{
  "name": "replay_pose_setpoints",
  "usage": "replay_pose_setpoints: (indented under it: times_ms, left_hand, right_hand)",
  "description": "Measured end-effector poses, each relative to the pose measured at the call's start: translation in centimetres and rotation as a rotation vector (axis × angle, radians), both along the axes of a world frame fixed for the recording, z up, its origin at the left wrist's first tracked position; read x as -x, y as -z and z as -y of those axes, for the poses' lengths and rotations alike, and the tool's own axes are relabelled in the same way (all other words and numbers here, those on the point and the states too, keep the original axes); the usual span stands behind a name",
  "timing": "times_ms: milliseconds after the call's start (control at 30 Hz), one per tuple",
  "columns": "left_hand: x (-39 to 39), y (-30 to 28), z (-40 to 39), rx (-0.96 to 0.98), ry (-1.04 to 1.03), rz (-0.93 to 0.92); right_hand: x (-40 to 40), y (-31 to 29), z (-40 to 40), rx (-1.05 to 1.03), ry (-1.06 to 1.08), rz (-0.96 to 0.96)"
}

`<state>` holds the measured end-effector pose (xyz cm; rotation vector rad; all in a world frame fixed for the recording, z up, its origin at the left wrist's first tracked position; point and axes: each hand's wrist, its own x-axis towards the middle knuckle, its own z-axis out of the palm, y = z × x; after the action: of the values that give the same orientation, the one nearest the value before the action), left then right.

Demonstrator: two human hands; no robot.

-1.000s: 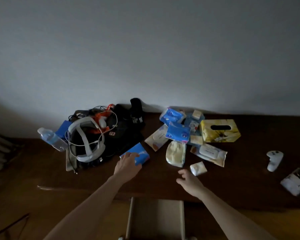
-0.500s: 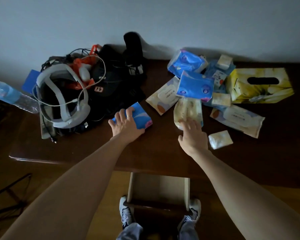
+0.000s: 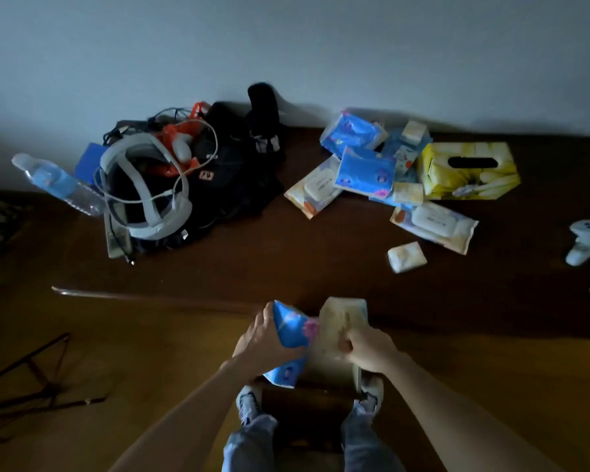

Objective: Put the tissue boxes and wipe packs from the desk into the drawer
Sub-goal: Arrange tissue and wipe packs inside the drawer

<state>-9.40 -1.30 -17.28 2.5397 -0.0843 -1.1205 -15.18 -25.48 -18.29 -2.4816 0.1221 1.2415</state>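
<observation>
left hand (image 3: 264,338) grips blue pack (image 3: 292,330), right hand (image 3: 365,349) cream pack (image 3: 341,318).

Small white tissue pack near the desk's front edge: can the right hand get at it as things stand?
Probably not yet: the right hand grips a cream pack over the drawer. Nothing lies around the small white pack.

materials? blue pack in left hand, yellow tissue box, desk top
Blue pack: looks like soft glossy plastic film; it creases where the left hand grips it.
Yellow tissue box: probably printed cardboard; crisp folded edges, cut oval slot.
Desk: dark wood or veneer, smooth, faint sheen at the front edge.
</observation>
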Motion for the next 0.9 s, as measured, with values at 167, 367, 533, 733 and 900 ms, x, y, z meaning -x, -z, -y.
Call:
replay_pose_setpoints:
  times_ms: [167,367,533,733,900]
  left_hand:
    - [7.4,4.7,-2.5,-0.042,-0.109,-0.065]
    - [9.2,16.0,-4.8,-0.103,-0.201,-0.130]
    - [8.1,26.9,-4.6,-0.128,-0.210,-0.077]
    - [6.5,38.9,-3.3,-0.064,-0.172,0.024]
    - [5.8,48.0,-3.0,-0.099,0.000,0.100]
  right_hand:
    - [9.1,5.8,-4.4,-0.040,0.118,-0.027]
    - [9.6,15.8,-6.3,-0.130,0.201,-0.062]
    - [7.8,25.4,-6.2,-0.099,0.244,0.062]
    - [6.0,37.6,-5.1,-0.092,0.207,0.060]
    - [5.3,47.3,-5.2,-0.083,0.144,0.089]
